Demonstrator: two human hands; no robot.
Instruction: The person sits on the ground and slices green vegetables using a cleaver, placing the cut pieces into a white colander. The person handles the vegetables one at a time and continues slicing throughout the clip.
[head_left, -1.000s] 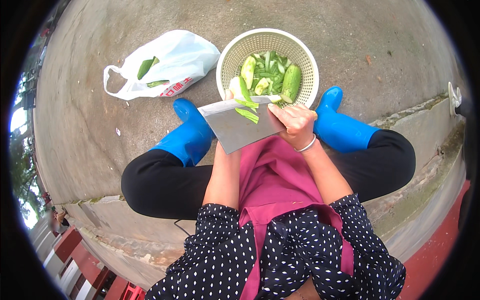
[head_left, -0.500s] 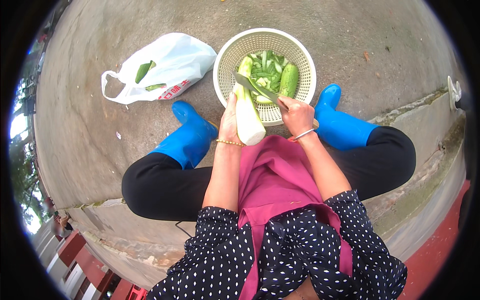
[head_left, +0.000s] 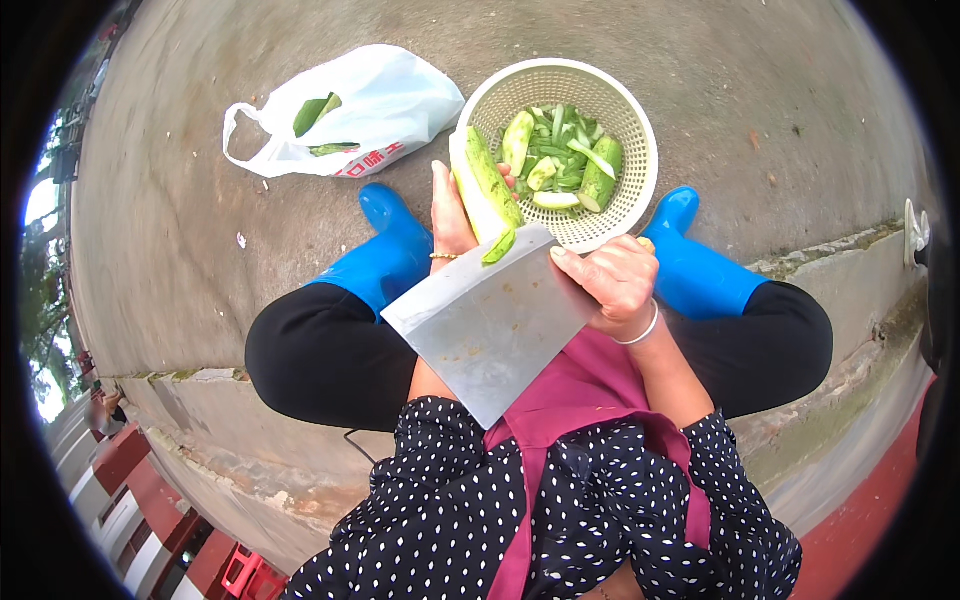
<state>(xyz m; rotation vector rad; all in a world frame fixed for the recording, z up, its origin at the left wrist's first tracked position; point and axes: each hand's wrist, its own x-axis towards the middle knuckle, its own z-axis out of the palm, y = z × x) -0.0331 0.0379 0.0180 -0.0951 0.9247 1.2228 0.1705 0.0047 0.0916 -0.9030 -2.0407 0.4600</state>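
Note:
My left hand (head_left: 449, 212) is wrapped round a long, partly peeled vegetable (head_left: 474, 178), green-skinned with pale flesh, like a gourd or large cucumber. It slants over the left rim of the basket. In my right hand (head_left: 617, 283) is a broad metal cleaver (head_left: 490, 325), its flat face turned up above my lap. The blade's far edge is at the vegetable's near end, where a green strip of peel (head_left: 499, 247) shows. The round perforated basket (head_left: 637, 120) holds green peelings (head_left: 570, 125), pale chunks and a thick green piece of vegetable (head_left: 600, 174).
A white plastic bag (head_left: 400, 85) with green vegetable inside lies left of the basket on the concrete ground (head_left: 700, 60). My blue boots (head_left: 394, 245) stand either side of the basket. Behind them runs a low concrete ledge (head_left: 260, 440). A red plastic stool (head_left: 252, 575) shows at lower left.
The cleaver has come back from over the basket toward my lap, its face now turned up. The vegetable's near end has swung away from me. The basket and bag appear shifted right.

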